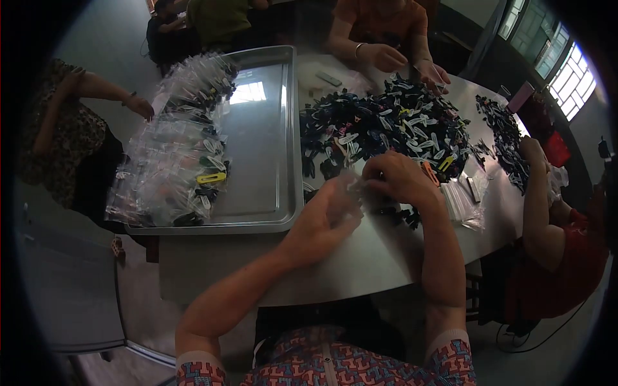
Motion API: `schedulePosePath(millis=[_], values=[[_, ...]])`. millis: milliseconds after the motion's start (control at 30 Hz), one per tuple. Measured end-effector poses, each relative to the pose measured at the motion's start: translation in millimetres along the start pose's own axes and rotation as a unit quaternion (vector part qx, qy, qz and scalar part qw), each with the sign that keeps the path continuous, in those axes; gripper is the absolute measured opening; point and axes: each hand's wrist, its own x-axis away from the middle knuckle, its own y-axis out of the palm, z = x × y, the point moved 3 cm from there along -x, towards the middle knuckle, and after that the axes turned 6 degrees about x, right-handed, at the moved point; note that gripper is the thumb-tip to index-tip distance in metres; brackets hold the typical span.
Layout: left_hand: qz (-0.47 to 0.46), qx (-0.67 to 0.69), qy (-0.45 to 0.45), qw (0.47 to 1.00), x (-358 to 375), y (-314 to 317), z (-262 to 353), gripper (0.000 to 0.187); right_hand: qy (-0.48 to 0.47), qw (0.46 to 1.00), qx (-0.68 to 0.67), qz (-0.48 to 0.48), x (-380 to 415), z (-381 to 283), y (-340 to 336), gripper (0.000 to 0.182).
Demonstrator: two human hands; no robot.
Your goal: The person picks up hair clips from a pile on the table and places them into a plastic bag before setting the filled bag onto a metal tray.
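Over the near edge of the table (257,270), my left hand (325,222) is closed around a small clear plastic bag (352,186). My right hand (400,180) meets it at the bag's mouth, fingers pinched together; what they hold is hidden. Just beyond my hands spreads a large pile of dark and coloured hair clips (412,122). A few dark clips (405,217) lie under my right wrist. A stack of flat clear bags (462,202) rests right of my right forearm.
A metal tray (257,148) on the left holds rows of filled clear bags (170,161). A second clip pile (502,135) lies at the right. Co-workers' hands (386,59) are across the table; a co-worker in red (560,257) sits at right. Another person (84,122) stands at left.
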Motion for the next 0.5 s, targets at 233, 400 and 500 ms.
schedulePosePath(millis=[233, 400, 500], values=[[0.007, -0.020, -0.005, 1.000, 1, 1, 2, 0.066, -0.008, 1.000, -0.007, 0.002, 1, 5, -5, 0.017], [0.006, -0.062, -0.006, 0.998, 2, 2, 6, 0.067, 0.064, 0.985, -0.146, 0.070, 17, -14, -64, 0.019], [0.003, -0.064, -0.010, 0.998, 2, 1, 4, 0.068, 0.015, 0.990, -0.080, 0.112, 31, -56, -94, 0.018]])
